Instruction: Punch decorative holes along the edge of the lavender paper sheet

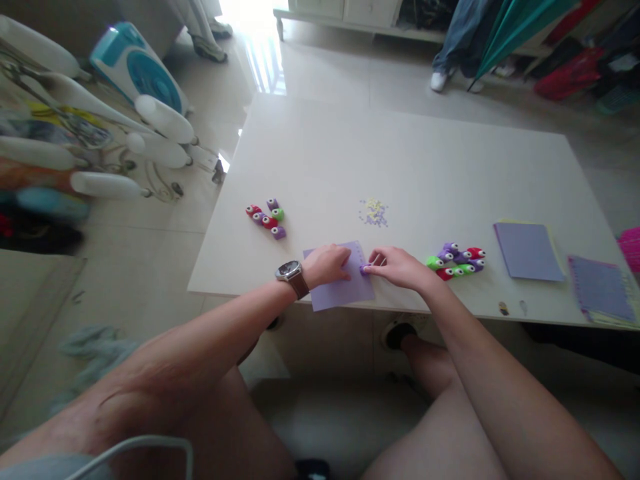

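Observation:
A light purple sheet of paper (333, 293) lies at the table's near edge, partly over it, with a row of small notches or holes along its right side. My left hand (327, 263), with a watch on its wrist, presses on this sheet with curled fingers. My right hand (395, 265) pinches a small purple craft punch (364, 269) at the sheet's right edge. Beyond the paper is a scatter of tiny yellow and purple paper bits (374, 212). Several red, green and purple punches (266, 219) sit to the left, and another cluster of punches (457, 260) lies beside my right forearm.
On the white table (400, 153), a stack of purple and yellow paper (529, 251) lies at the right. Farther right are sheets with notched edges (600, 288). Two small items (504, 308) lie near the front edge. Other people's legs (457, 40) show beyond the table.

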### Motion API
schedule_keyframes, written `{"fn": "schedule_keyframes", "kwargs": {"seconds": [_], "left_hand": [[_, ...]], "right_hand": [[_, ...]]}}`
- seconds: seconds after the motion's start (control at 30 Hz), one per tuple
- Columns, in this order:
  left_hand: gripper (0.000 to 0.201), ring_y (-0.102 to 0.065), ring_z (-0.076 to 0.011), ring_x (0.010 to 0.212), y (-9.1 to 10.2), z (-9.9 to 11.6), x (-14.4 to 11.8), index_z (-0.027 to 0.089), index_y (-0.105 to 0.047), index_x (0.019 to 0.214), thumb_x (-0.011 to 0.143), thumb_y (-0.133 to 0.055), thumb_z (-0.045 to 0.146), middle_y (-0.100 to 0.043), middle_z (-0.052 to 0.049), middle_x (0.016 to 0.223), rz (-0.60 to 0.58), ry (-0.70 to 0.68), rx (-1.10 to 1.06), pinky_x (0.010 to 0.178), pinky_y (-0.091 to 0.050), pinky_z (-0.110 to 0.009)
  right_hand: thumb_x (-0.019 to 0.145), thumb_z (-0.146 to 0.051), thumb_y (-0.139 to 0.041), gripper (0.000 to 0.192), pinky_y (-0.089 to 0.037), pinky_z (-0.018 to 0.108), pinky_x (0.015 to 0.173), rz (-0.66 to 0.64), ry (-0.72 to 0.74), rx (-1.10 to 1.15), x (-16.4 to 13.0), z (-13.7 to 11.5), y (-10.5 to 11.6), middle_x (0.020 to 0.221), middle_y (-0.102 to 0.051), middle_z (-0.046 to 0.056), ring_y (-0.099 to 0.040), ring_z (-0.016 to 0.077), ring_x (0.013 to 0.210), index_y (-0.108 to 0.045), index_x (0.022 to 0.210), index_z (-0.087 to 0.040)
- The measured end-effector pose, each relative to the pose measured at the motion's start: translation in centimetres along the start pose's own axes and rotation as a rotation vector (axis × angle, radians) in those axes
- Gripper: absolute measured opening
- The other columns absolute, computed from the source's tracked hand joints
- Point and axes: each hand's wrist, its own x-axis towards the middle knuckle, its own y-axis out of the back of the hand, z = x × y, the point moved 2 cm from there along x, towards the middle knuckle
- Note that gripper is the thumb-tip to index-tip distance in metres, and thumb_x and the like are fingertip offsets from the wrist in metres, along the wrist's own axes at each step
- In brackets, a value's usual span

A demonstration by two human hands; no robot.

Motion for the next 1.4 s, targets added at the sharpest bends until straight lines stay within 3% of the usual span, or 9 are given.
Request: {"fn": "schedule_keyframes", "kwargs": {"seconds": [0.2,0.37,0.7,0.87,1.2,1.4], "left_hand": [[0.029,-0.069,-0.0227,0.086,0.2,0.3,0.0,0.020,-0.070,0.095,0.087,-0.070,0.048,-0.076,-0.007,0.094,-0.004,0.013,-0.004,0.073,-0.048,-0.030],[0.051,-0.070,-0.0238,0.084,0.6,1.3,0.1,0.018,-0.070,0.095,0.097,-0.048,0.064,-0.076,-0.010,0.092,-0.010,0.079,-0.004,0.071,-0.048,-0.031],[0.065,-0.072,-0.0267,0.088,0.7,1.8,0.1,0.016,-0.069,0.100,0.100,-0.034,0.071,-0.077,-0.014,0.097,-0.046,0.048,0.055,0.074,-0.048,-0.032],[0.077,-0.072,-0.0264,0.089,0.5,2.3,0.2,0.016,-0.069,0.102,0.096,-0.027,0.080,-0.077,-0.014,0.098,-0.016,0.107,0.058,0.073,-0.047,-0.031],[0.070,-0.072,-0.0300,0.097,0.6,3.5,0.1,0.011,-0.069,0.114,0.098,-0.039,0.072,-0.077,-0.018,0.108,-0.028,0.171,0.072,0.071,-0.046,-0.032],[0.066,-0.072,-0.0288,0.098,0.7,2.5,0.4,0.014,-0.067,0.112,0.101,-0.033,0.070,-0.076,-0.016,0.108,-0.094,0.105,0.084,0.076,-0.049,-0.033]], "right_hand": [[0.087,-0.038,-0.076,0.021,-0.050,0.027,0.074,0.009,-0.017,0.008,0.2,0.1,-0.1,0.094,-0.077,0.007,-0.070,0.0200,0.087,-0.069,0.092,-0.019],[0.083,-0.040,-0.081,0.025,-0.048,0.026,0.071,0.055,-0.059,-0.052,0.6,0.1,-0.1,0.092,-0.077,0.007,-0.070,0.0200,0.086,-0.068,0.088,-0.019],[0.078,-0.042,-0.084,0.029,-0.047,0.025,0.072,0.017,-0.135,-0.115,1.1,-0.5,0.4,0.096,-0.078,0.007,-0.069,0.0190,0.086,-0.070,0.088,-0.019],[0.076,-0.038,-0.086,0.028,-0.045,0.024,0.068,0.028,-0.138,-0.156,1.3,-0.9,0.3,0.094,-0.078,0.007,-0.069,0.0188,0.085,-0.070,0.089,-0.019],[0.077,-0.034,-0.085,0.022,-0.046,0.024,0.069,0.011,-0.142,-0.216,2.0,-1.0,-0.2,0.091,-0.078,0.008,-0.070,0.0191,0.084,-0.074,0.086,-0.018],[0.079,-0.039,-0.084,0.025,-0.048,0.024,0.072,-0.031,-0.144,-0.172,1.5,-1.4,0.3,0.095,-0.079,0.009,-0.071,0.0200,0.088,-0.075,0.090,-0.018]]}}
